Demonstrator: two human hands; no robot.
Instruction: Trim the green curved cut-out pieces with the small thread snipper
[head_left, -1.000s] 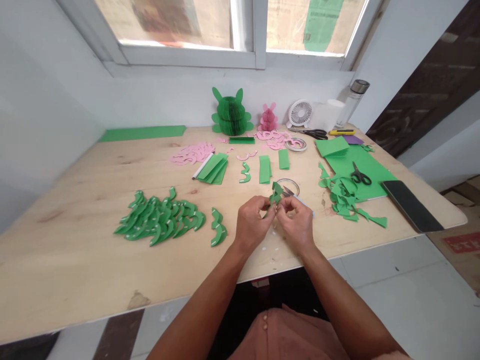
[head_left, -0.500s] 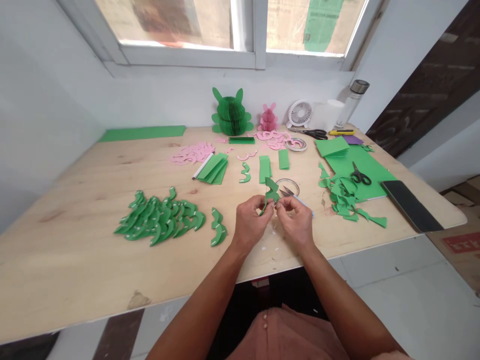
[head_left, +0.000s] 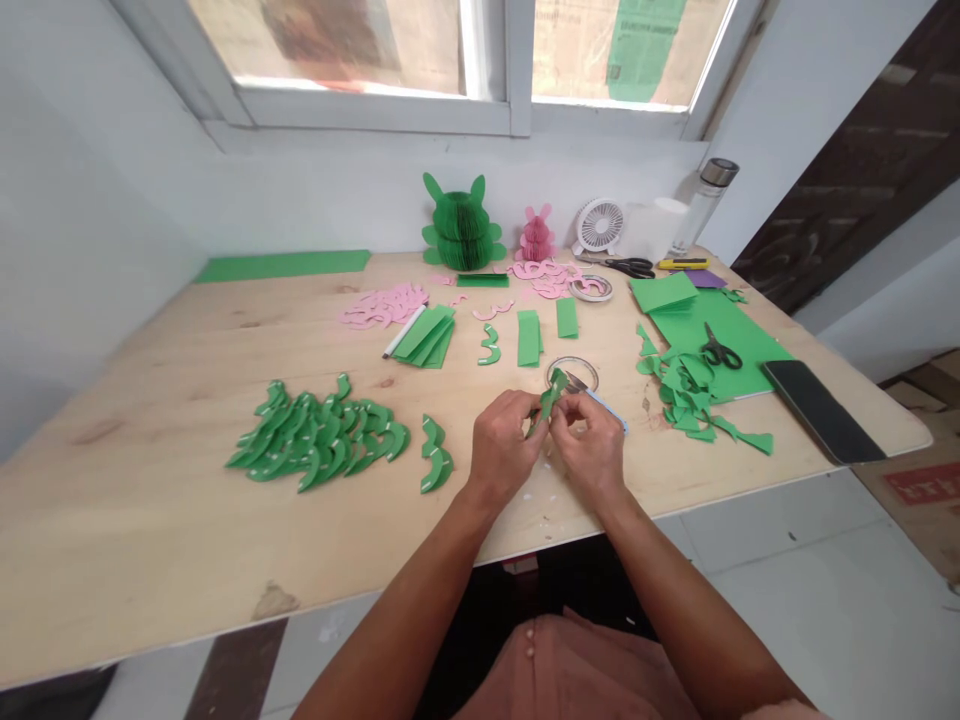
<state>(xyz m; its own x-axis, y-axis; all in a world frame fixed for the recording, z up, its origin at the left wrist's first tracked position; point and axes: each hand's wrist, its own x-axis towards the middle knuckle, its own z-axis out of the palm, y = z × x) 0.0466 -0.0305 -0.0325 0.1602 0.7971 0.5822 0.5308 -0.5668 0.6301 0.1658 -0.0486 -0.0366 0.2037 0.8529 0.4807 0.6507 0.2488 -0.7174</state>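
My left hand (head_left: 501, 440) pinches a wavy-edged green paper cutout (head_left: 553, 390) above the table. My right hand (head_left: 591, 440) meets it, thumb and finger closed on the cutout's right edge; the fingertips partly hide the paper. Just behind the hands lie a ring-shaped roll of tape (head_left: 597, 374) and a pointed metal tool with a light-blue handle (head_left: 609, 408), partly covered by my right hand. Left of my hands are a small stack of green scalloped cutouts (head_left: 435, 462) and a larger heap of green cutouts (head_left: 319, 438), both with small white strips on them.
At the back stand a green paper honeycomb figure (head_left: 463, 232), a pink one (head_left: 535, 238), a small fan (head_left: 600, 227) and a bottle (head_left: 697, 212). Green scraps (head_left: 684, 385), black-handled scissors (head_left: 721, 350) and a phone (head_left: 821, 410) lie right. Pink cutouts (head_left: 386, 305) lie behind left.
The green cutout has turned between my fingers and now shows narrower, tilting to the right. Both hands stay in nearly the same place.
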